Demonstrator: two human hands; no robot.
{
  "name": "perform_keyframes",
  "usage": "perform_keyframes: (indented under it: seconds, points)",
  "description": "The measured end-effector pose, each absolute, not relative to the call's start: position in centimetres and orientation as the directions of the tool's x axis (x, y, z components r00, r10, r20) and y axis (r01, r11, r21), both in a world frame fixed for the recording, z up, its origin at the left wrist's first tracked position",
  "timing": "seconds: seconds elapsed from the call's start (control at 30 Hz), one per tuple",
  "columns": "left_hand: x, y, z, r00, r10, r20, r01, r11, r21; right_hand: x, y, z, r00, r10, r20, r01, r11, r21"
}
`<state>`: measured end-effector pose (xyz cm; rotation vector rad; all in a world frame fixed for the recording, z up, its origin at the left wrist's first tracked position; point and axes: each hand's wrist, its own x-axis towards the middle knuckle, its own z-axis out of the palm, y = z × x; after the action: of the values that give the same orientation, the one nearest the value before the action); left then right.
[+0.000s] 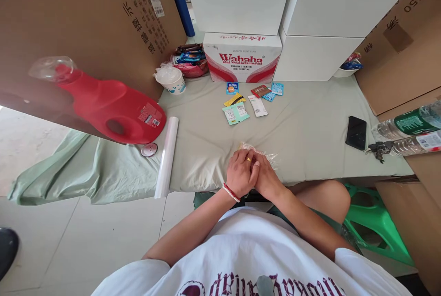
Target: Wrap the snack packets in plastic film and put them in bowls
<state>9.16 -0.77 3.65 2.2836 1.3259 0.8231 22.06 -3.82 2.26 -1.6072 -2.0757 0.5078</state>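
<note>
My left hand (239, 170), with a gold ring and a red-and-white bracelet, rests close against my right hand (268, 175) near the table's front edge. Fingers of both hands are curled together over crinkled clear plastic wrap (272, 158). The wrap spreads out beyond the fingertips, and something pinkish or yellowish shows at its far edge. Whatever lies under my palms is hidden. Farther back are several small packets: mint green (236, 113), yellow (234, 99), white (257, 105), brown (261, 91) and blue (277, 88).
A white roll of film (167, 157), a round tin (149, 150) and a red jug (117, 110) are at left. A Wahaba-style water carton (243, 59) and paper cup (170, 79) stand behind. A phone (356, 132) and bottles (413, 121) lie right; a green stool (379, 227) is below.
</note>
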Motion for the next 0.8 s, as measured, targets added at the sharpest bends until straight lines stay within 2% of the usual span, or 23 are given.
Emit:
perform_keyframes:
  seconds: [0.2,0.33,0.43,0.5,0.53,0.57,0.67,0.8]
  points:
    - [7.9,-0.3,1.1,0.395,0.886,0.244,0.714,-0.463,0.524,23.0,-8.3,2.6,-0.255,0.963,0.090,0.806,0.263,-0.531]
    - [7.5,-0.3,-0.6,0.422,0.868,0.262,0.699,-0.495,0.516,24.9,-10.5,3.1,-0.224,0.974,-0.016,0.746,0.161,-0.646]
    - [7.5,-0.7,-1.4,0.418,0.868,0.268,0.699,-0.496,0.515,27.4,-10.0,4.1,0.011,1.000,-0.022,0.674,-0.023,-0.739]
    - [7.5,-0.8,-1.8,0.406,0.874,0.266,0.701,-0.485,0.523,28.8,-8.5,4.6,0.207,0.977,0.058,0.655,-0.095,-0.749]
    - [7.5,-0.8,-1.9,0.402,0.876,0.265,0.701,-0.481,0.527,29.3,-7.7,4.7,0.251,0.963,0.102,0.664,-0.095,-0.742]
    - [7.5,-0.8,-2.0,0.399,0.877,0.267,0.700,-0.479,0.529,29.5,-6.9,4.7,0.245,0.960,0.134,0.682,-0.073,-0.727]
    - [7.5,-0.7,-2.2,0.400,0.873,0.278,0.695,-0.487,0.529,29.4,-5.3,4.3,0.071,0.986,0.151,0.753,0.046,-0.656]
    - [7.5,-0.6,-2.2,0.399,0.867,0.298,0.692,-0.498,0.522,29.0,-6.6,3.5,-0.044,0.980,0.194,0.862,0.136,-0.488]
